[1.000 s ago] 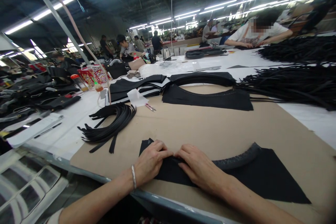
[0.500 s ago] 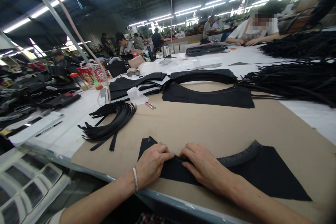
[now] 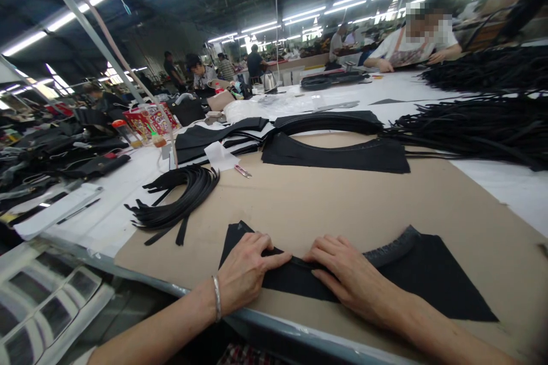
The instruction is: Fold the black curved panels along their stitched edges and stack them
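A black panel (image 3: 445, 279) with a concave curved upper edge lies on brown board near the table's front edge. Along its right part of the curve runs a raised, puckered dark strip (image 3: 391, 248). My left hand (image 3: 250, 265), with a silver bangle at the wrist, presses on the panel's left part, its index finger stretched along the curved edge. My right hand (image 3: 342, 274) pinches the folded edge near the middle, fingers bent over it and thumb below. A short stretch of the edge shows between the hands.
Behind the panel lie stacked black curved pieces (image 3: 336, 157), pink-handled snips (image 3: 242, 171) and a white scrap (image 3: 220, 157). Curved black strips (image 3: 184, 202) are bundled at left, a strip pile (image 3: 479, 131) at right. A person (image 3: 413, 48) sits across the table.
My right hand has shifted slightly right along the curved edge, widening the gap between my hands. My left index finger reaches farther right. The view has shifted a little.
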Motion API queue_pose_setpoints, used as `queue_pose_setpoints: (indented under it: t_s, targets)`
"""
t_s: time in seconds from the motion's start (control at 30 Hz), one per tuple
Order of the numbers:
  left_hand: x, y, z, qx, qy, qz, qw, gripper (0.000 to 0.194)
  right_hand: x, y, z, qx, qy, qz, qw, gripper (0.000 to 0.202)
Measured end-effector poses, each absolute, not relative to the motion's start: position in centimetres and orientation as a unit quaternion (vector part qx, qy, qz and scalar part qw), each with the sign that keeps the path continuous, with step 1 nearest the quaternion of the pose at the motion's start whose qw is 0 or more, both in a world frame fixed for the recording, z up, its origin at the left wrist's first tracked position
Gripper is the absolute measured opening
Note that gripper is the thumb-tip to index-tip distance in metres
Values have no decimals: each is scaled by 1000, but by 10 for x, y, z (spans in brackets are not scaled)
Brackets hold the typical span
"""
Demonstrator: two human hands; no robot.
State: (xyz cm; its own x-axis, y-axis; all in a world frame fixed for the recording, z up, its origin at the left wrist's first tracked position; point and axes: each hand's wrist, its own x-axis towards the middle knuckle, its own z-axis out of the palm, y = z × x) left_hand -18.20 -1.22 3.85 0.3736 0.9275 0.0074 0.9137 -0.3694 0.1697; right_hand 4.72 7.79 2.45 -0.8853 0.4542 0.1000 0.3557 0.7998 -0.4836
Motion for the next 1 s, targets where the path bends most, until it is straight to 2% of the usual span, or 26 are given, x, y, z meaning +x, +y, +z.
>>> queue_pose_setpoints:
  t_s: [0.3,0.47,0.67,1.0]
  targets:
    - [-181,-15,39,836,546,29,46,57,60,77,26,-176,-959,193,107,18]
    - [-178,-16,37,833,549,55,41,57,64,78,29,-159,-965,178,108,22]
    - [-163,-17,35,841,530,74,78,46,67,80,25,-140,-971,156,118,23]
    - [-143,-29,23,828,559,43,6,50,69,76,9,-125,-978,104,132,22]
